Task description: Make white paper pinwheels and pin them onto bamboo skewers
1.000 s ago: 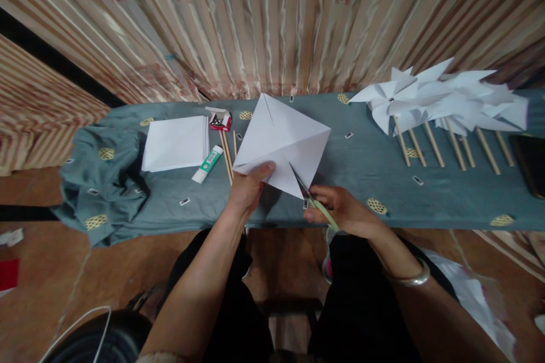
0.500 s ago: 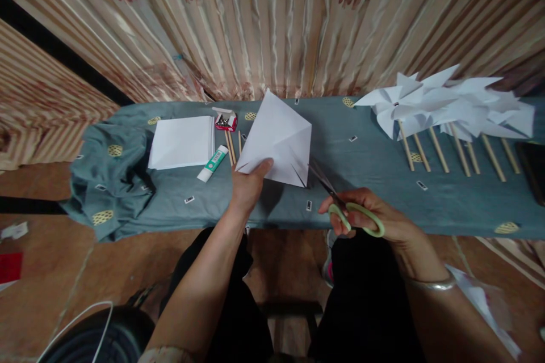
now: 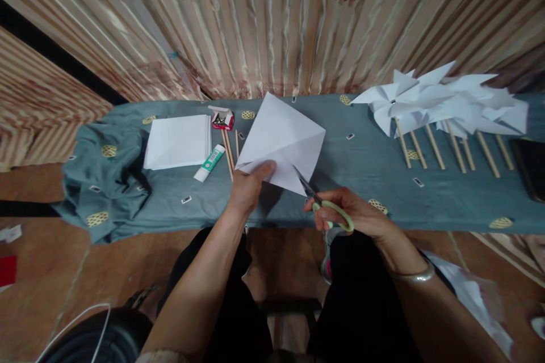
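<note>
My left hand (image 3: 251, 186) pinches a white square sheet of paper (image 3: 283, 133) by its lower left edge, thumb on top. The sheet is held above the cloth, with creases across it and a slit near the thumb. In my right hand (image 3: 347, 210) are scissors (image 3: 330, 210) with pale green handles, fingers through the loops. Their blades lie at the lower right part of the sheet, the tips pointing toward its middle. Left of the paper are thin wooden sticks (image 3: 227, 150), a glue stick (image 3: 209, 163) and a small red box (image 3: 222, 119) holding metal pieces.
A stack of white paper (image 3: 177, 142) lies at the left of the cloth-covered table (image 3: 374, 164). Several paper pinwheels (image 3: 443, 102) on wooden sticks lie at the right, beside a dark flat object (image 3: 530, 167). A striped curtain (image 3: 272, 22) hangs behind the table.
The scissors have moved left, from beside the sheet's right edge into its lower right part. The sheet has turned slightly, its right corner now further right. My left hand keeps its hold.
</note>
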Demonstrator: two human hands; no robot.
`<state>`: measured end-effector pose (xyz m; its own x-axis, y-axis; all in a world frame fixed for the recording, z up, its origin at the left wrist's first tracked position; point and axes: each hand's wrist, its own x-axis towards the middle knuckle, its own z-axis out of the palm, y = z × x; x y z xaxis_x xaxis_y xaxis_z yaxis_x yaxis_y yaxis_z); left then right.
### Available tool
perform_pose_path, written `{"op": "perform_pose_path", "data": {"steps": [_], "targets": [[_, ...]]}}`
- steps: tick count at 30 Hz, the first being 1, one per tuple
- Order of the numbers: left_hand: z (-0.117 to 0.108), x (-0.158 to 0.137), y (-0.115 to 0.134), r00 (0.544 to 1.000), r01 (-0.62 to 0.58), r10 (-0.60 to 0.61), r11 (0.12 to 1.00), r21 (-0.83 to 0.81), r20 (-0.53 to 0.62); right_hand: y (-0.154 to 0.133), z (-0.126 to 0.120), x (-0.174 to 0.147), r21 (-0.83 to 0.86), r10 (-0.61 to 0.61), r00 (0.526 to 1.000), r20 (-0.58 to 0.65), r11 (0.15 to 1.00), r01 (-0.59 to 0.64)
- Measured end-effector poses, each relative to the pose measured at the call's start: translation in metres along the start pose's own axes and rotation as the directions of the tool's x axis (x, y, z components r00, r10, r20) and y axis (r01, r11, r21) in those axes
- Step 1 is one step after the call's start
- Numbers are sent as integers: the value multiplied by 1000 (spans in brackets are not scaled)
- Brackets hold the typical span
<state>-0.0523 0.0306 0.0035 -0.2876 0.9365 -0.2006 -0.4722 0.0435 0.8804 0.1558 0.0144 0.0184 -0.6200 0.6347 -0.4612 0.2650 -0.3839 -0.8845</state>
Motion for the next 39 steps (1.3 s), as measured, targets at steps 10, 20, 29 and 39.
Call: {"op": "perform_pose_path", "data": {"steps": [10,20,29,39], "targets": [[1,-3,-8,999,36,-36,997,67,4,0,7,6,28,-42,993,-113,999,46],[3,-4,-4,997,77,-77,996,52,14,1,9,6,54,-23,989,-143,998,31],[2,-4,-1,995,98,-99,993,71,11,0,8,6,9,-58,988,-145,998,59],[-3,-3,-6,997,64,-67,993,102,27,7,11,11,106,-2,985,-175,994,21]]}}
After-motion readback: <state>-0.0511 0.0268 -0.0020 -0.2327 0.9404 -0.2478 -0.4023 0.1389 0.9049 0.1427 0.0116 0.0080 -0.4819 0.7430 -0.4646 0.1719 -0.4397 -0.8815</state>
